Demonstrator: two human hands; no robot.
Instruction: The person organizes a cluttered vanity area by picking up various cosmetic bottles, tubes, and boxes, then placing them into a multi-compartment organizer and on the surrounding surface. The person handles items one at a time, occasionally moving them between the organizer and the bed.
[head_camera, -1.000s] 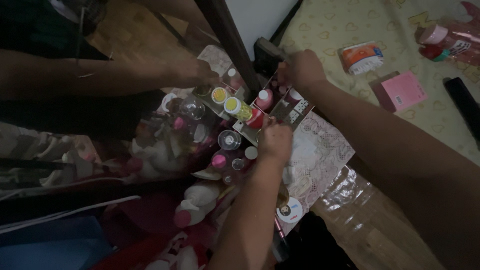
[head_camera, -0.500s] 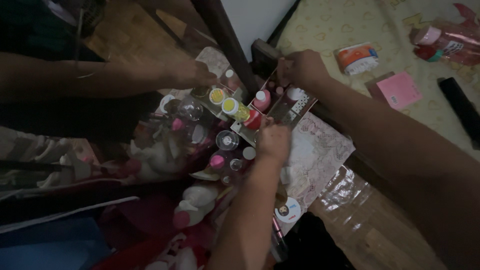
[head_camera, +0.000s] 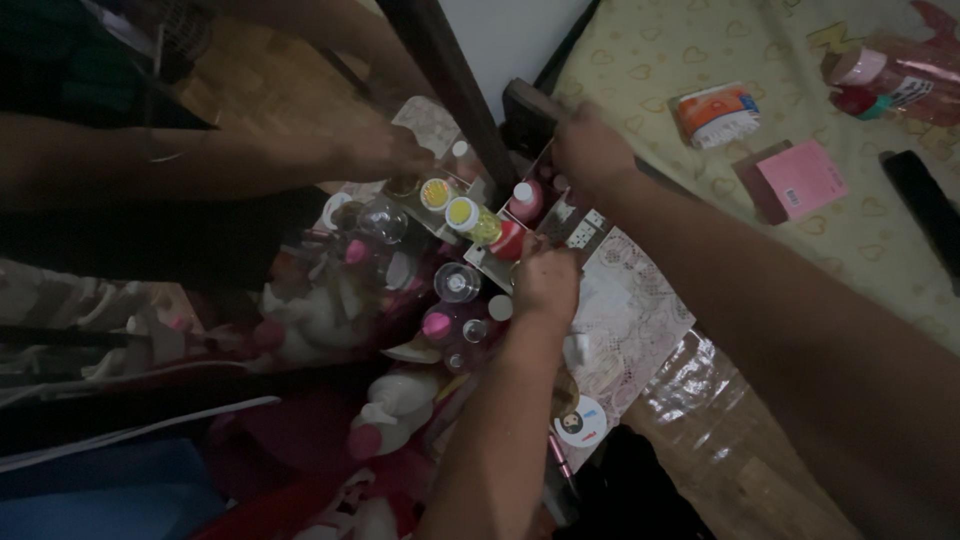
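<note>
A dim dresser top is crowded with small bottles and jars next to a mirror with a dark frame (head_camera: 455, 95). My left hand (head_camera: 545, 285) reaches in from below, its fingers curled against a red jar (head_camera: 508, 240). Yellow-lidded jars (head_camera: 460, 212) and a pink bottle with a white cap (head_camera: 524, 198) stand just beyond it. My right hand (head_camera: 590, 150) is farther back, by a dark box (head_camera: 525, 105) at the foot of the mirror frame. Its fingers are hidden. On the left the mirror shows a reflected arm and hand (head_camera: 370, 150).
A lace-patterned cloth (head_camera: 630, 330) covers the dresser top. To the right is a bed with a yellow sheet (head_camera: 650, 60), holding a pink box (head_camera: 800, 178), an orange-and-white packet (head_camera: 715, 112), a pink bottle (head_camera: 890, 75) and a black object (head_camera: 925, 205). Soft toys (head_camera: 400, 400) lie low on the left.
My right hand has shifted slightly left toward the mirror frame. My left hand stays among the jars. The view has drifted a little.
</note>
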